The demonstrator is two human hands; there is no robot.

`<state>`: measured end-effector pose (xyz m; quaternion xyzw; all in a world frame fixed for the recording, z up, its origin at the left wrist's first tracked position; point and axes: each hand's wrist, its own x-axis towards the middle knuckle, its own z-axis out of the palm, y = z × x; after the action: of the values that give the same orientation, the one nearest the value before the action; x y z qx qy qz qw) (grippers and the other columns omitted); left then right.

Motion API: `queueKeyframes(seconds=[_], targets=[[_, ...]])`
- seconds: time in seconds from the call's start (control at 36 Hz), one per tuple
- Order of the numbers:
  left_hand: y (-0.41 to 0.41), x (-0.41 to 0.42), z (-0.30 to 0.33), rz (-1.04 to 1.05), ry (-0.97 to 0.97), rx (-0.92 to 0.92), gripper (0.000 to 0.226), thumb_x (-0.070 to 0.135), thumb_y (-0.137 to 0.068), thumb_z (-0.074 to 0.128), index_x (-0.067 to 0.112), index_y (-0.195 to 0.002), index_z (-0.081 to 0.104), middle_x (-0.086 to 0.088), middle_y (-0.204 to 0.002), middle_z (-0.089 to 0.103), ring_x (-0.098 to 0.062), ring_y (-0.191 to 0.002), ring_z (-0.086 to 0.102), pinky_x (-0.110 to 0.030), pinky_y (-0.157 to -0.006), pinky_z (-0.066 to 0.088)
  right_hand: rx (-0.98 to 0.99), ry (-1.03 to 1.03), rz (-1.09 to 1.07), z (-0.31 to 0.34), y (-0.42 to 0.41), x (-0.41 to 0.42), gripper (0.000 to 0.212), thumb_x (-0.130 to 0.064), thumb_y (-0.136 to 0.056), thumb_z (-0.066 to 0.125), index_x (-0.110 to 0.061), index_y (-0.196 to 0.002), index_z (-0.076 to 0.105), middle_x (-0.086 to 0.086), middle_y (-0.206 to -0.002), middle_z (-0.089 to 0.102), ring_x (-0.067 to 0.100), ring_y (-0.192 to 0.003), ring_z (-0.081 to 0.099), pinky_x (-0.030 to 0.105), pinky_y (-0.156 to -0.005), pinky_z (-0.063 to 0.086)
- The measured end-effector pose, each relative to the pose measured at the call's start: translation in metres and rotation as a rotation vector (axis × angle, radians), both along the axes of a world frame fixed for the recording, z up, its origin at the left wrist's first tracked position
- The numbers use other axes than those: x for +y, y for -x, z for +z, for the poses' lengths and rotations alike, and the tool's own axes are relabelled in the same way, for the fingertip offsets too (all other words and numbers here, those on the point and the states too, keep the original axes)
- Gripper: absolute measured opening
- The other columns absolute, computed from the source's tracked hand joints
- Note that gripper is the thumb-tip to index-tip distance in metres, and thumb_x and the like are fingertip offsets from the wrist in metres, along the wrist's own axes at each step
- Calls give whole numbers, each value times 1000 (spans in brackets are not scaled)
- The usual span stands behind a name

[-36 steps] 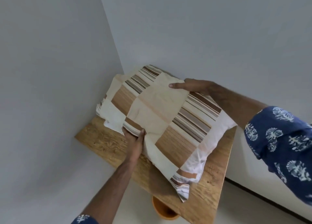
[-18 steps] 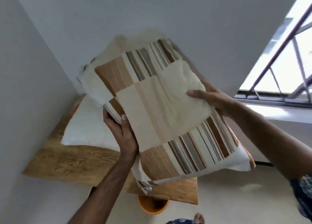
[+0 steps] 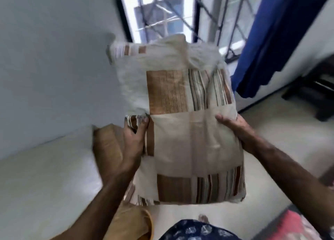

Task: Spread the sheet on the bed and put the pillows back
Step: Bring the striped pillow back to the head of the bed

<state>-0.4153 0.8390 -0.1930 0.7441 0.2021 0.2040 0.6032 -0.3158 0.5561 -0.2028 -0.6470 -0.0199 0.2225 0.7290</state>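
A patchwork pillow in cream, brown and striped squares is held up in the air in front of me, its long side running away from me. My left hand grips its left edge, thumb on top. My right hand holds the right edge, fingers lying on the top face and the thumb hidden behind the edge. A corner of red patterned fabric, possibly the bed, shows at the bottom right. The frame is blurred by motion.
A barred window is straight ahead, with a blue curtain hanging at its right. A wooden table edge shows behind my left hand, an orange bucket below it. Dark furniture stands at far right. Pale floor lies beyond.
I have lifted the pillow off the wooden table and turned right with it, from the wall corner toward the window. Both hands kept their hold; a white pillow stayed on the table.
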Motion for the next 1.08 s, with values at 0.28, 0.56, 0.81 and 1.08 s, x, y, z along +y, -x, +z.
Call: queueKeyframes(seconds=[0.28, 0.56, 0.81, 1.08], targets=[[-146, -154, -48, -531, 57, 106, 29, 21, -94, 70, 2, -111, 57, -1, -95, 67, -5, -85, 65, -20, -75, 53, 115, -1, -475, -53, 0, -177, 97, -57, -41, 97, -8, -119, 68, 13, -103, 78, 25, -87, 76, 30, -67, 61], [-260, -287, -86, -960, 28, 281, 7, 22, -96, 67, 18, -94, 62, 19, -82, 68, 2, -83, 64, -17, -78, 49, 177, 29, -901, -82, -4, -280, 18, -9, -91, 70, -12, -109, 67, -5, -91, 75, -6, -77, 72, 7, -61, 51], [-378, -388, -94, -1256, 21, 309, 38, 38, -92, 72, 12, -120, 67, -5, -114, 75, -22, -108, 71, -42, -95, 55, 233, 73, -1153, -105, -54, -351, 77, -48, -62, 94, -19, -128, 67, 3, -120, 75, 23, -115, 69, 46, -110, 47], [-465, -499, -80, -1560, -9, 373, 15, 23, -96, 67, 30, -104, 58, 9, -101, 70, 9, -81, 69, -10, -71, 54, 176, 115, -1364, -80, -102, -405, 22, -23, -89, 76, -18, -111, 73, 1, -100, 79, 23, -100, 74, 36, -95, 57]])
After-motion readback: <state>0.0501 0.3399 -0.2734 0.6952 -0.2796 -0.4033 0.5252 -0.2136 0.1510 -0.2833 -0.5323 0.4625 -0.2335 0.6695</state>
